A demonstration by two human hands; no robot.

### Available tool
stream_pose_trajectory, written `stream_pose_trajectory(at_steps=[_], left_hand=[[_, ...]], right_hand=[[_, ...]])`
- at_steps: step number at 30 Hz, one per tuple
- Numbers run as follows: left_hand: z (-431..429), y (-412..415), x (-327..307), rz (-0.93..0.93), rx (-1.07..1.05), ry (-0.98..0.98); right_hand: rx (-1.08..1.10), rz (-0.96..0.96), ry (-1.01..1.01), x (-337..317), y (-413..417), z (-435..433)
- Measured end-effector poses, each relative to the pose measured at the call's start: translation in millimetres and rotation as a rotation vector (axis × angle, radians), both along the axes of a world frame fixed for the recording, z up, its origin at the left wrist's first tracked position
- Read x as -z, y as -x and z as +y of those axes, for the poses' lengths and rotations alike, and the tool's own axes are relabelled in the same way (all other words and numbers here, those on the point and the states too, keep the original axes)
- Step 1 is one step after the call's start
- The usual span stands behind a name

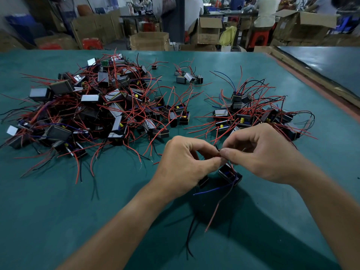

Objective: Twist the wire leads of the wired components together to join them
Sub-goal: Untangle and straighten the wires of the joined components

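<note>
Both hands meet over the near middle of the green-covered table (97, 201). The left hand (185, 158) and the right hand (259, 154) each pinch the thin red wire leads (219, 154) between thumb and forefinger. Their fingertips almost touch and the other fingers are curled.

Just below the pinch is a small black box-shaped wired component (230, 175), tilted; I cannot tell whether it rests on the table. A second black component (203, 181) shows from under the left hand. A blue wire (210, 190), a long red wire (216, 208) and a black wire (190, 236) trail from them toward the near edge.

A large heap of wired components (93, 106) lies on the left. A smaller heap (259, 114) sits just beyond the right hand, and a small cluster (188, 76) lies farther back.
</note>
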State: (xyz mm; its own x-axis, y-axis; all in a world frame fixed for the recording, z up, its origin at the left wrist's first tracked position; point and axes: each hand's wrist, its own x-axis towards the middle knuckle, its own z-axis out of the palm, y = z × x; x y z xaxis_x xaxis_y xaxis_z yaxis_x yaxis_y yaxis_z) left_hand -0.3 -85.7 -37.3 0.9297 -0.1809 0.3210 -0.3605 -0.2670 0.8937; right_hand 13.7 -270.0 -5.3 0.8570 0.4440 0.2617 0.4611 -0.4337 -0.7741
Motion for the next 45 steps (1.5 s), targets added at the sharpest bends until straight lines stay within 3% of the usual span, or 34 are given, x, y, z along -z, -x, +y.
stream_pose_trajectory(at_steps=[12,25,38,45], left_hand=[[-4.0,1.4,5.2,-0.051,-0.006,0.000],[-10.0,2.7,7.8,-0.140,-0.041,-0.032],[-8.0,-0.2,4.6,0.057,0.037,0.155],[-2.3,-2.2,0.5,0.196,0.027,0.197]], right_hand=[[0.061,0.053,-0.022,2.5,-1.2,1.3],[0.114,0.291,-0.031,0.0,-2.7,-1.1],[0.134,0.126,-0.040,2.1,0.9,4.6],[-0.015,0.087,-0.050,-3.4,1.2,-3.9]])
